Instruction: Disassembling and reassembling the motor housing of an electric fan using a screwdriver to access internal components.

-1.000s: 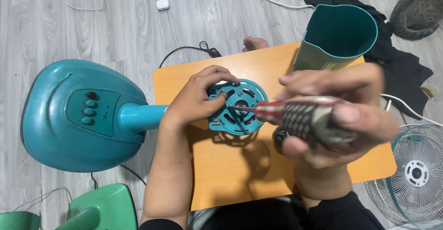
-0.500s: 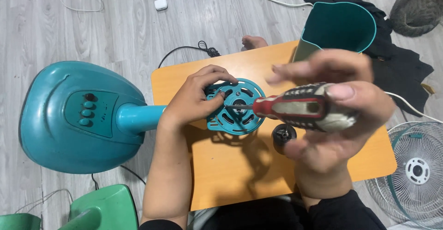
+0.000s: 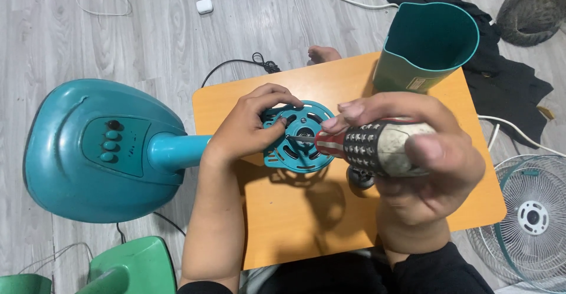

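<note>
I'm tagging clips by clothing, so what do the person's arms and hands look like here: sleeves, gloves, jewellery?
Both hands are bare: no gloves, rings or watch show on the left hand or the right hand. The forearms are uncovered too. Black fabric shows at the picture's bottom edge, at the base of both arms; whether it is rolled sleeves or other clothing cannot be told.

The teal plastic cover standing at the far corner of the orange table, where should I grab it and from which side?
Grip the teal cover by its open top rim, coming down from above. It stands with the wide mouth facing up, so fingers can hook inside the thin wall with the thumb outside. Nothing shows above it, and neither hand touches it.
</note>
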